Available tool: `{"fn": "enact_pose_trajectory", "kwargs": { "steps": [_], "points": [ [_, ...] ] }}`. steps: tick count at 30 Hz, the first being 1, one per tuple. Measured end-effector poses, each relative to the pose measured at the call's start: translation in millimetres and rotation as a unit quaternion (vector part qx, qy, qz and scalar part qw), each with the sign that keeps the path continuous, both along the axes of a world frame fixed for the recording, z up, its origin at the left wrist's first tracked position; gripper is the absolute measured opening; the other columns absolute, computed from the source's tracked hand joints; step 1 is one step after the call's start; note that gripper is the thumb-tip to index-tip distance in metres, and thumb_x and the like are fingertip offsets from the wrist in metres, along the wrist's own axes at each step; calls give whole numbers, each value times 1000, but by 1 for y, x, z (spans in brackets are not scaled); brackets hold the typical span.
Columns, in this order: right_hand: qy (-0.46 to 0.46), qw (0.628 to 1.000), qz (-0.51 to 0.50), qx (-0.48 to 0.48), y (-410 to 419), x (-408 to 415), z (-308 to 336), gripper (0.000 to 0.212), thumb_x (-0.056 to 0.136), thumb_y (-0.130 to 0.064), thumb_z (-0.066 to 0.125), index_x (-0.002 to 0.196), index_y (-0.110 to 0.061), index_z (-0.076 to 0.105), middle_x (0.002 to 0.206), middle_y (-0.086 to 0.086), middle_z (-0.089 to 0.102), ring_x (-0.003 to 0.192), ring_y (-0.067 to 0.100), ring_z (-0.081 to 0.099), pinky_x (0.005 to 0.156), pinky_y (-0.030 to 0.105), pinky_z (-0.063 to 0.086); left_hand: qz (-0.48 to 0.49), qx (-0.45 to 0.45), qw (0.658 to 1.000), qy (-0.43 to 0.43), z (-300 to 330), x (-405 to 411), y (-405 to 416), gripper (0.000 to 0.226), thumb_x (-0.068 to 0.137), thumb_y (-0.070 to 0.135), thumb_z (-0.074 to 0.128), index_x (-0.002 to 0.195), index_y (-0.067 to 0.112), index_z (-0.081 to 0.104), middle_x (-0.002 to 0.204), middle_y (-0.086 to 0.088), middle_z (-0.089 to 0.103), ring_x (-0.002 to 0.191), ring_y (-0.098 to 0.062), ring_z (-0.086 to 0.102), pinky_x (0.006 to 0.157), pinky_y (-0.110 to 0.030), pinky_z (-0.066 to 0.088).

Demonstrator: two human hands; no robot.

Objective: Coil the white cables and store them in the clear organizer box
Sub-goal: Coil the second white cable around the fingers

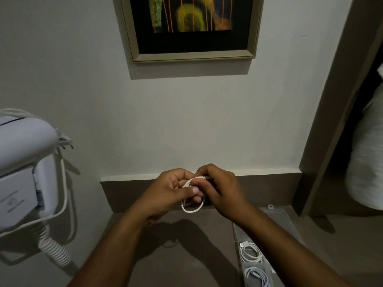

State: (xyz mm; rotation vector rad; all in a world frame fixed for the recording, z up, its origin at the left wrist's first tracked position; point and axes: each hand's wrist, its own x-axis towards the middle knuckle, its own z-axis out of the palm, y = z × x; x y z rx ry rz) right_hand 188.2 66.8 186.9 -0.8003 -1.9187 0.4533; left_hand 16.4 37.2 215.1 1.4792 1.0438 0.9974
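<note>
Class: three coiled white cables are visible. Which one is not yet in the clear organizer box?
The white cable held up between the left hand and right hand; the other two coils lie in compartments of the organizer box.

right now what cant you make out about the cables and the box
- Head view: how many turns the white cable has; the left hand and right hand cover its top.
- The organizer box: the right forearm hides its middle and the bottom edge cuts it off.
- The coiled cables in it: plug types too small.

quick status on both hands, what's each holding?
Left hand: closed on the thin white cable coil, fingers through the loop.
Right hand: closed, pinching the same cable's end.
</note>
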Motion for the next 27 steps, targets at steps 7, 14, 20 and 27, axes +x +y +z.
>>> {"fn": "enact_pose_trajectory", "kwargs": {
  "steps": [7, 14, 20, 27],
  "points": [
    [230, 956, 27, -180, 0, 2, 0, 5, 84, -27, 66, 83, -31, 63, 70, -9, 65, 53, 3, 55, 49, 18, 44, 114, 111, 987, 12, 5, 6, 4, 16, 83, -1, 68, 90, 12, 74, 72, -4, 75, 65, -16, 72, 57, -22, 58],
    [368, 870, 54, -323, -10, -8, -8, 16, 85, -30, 68, 74, -18, 69, 60, 3, 66, 46, 11, 55, 41, 20, 44, 126, 133, 983, 10, 2, 15, 3, 22, 84, 1, 67, 87, 21, 76, 67, 3, 74, 54, -8, 64, 54, -20, 52],
    [266, 930, -20, -253, -15, -7, -4, 27, 94, -26, 59, 74, -25, 77, 60, -8, 70, 50, 0, 59, 47, 14, 46, 181, 115, 977, -2, -3, 23, 6, 19, 85, 5, 67, 87, 23, 74, 67, 1, 75, 57, -12, 66, 58, -23, 57],
    [238, 916, 64, -317, -14, 14, -1, 25, 98, -16, 51, 97, -14, 76, 61, 2, 66, 53, 16, 57, 53, 24, 50, 179, 83, 980, -17, -5, 28, 7, 22, 85, 5, 68, 81, 25, 75, 64, 1, 74, 57, -13, 65, 54, -20, 55]
  ]
}}
